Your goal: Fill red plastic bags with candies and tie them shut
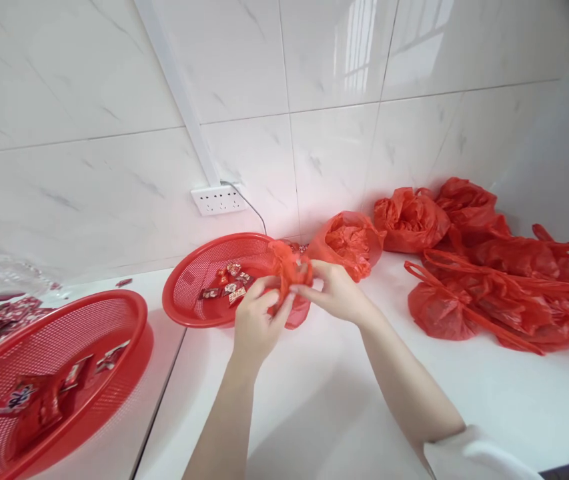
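Note:
Both hands meet at a small red plastic bag (297, 313), just right of the middle basket. My left hand (260, 320) pinches the bag's gathered top from the left, thumb and fingers closed on it. From the right, my right hand (337, 290) grips the same top with its fingertips. The lower part of the bag hangs beneath the hands, close to the table; its contents cannot be made out. Behind the left hand, the round red basket (179, 283) holds several small wrapped packets (227, 288).
A larger red basket (139, 313) with a few packets stands at the left, near a clear plastic container (19, 270). Filled red bags (439, 310) crowd the right side. Another bag (349, 240) rests by the wall, below and right of a socket strip (218, 200) with a cable.

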Demonstrator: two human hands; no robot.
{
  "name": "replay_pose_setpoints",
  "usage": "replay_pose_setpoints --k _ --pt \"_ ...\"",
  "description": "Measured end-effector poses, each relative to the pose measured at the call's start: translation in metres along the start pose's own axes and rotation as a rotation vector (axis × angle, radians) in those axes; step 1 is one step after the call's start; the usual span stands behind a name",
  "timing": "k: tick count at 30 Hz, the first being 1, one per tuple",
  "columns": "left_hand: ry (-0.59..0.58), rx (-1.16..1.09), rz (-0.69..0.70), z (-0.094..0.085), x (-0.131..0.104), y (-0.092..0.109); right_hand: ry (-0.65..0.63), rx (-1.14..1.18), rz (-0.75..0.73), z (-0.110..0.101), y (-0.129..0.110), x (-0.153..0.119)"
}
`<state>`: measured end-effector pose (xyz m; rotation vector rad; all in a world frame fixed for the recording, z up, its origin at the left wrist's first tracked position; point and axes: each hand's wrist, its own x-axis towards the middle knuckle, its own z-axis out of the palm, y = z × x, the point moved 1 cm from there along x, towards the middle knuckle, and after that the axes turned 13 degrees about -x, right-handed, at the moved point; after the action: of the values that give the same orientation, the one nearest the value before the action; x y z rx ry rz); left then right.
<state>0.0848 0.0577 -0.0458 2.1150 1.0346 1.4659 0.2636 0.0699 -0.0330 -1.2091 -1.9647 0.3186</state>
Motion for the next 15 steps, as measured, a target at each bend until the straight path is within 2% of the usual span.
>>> replay_pose_setpoints --k 2,5,7,9,11,13,15 --pt "0.063 0.01 -0.09 -0.004 0.0 -0.003 0.068 -0.06 0.158 -0.002 0.011 0.002" --pt "0.168 0.156 -0.312 -0.018 0.002 -0.009 0.239 -0.168 0.394 -0.017 0.033 0.004" --pt "0.194 0.276 -0.445 -0.027 0.004 -0.011 0.311 -0.217 0.481 -0.029 0.044 0.003" --pt "0.213 0.356 -0.523 -0.032 0.005 -0.01 0.317 -0.214 0.5 -0.039 0.05 0.002" --pt "0.256 0.387 -0.514 -0.034 0.006 -0.008 0.31 -0.184 0.494 -0.045 0.051 0.0" --pt "0.297 0.362 -0.449 -0.036 0.007 -0.009 0.333 -0.175 0.512 -0.05 0.053 -0.002" --pt "0.278 0.297 -0.392 -0.04 0.007 -0.012 0.343 -0.205 0.552 -0.055 0.059 -0.004"
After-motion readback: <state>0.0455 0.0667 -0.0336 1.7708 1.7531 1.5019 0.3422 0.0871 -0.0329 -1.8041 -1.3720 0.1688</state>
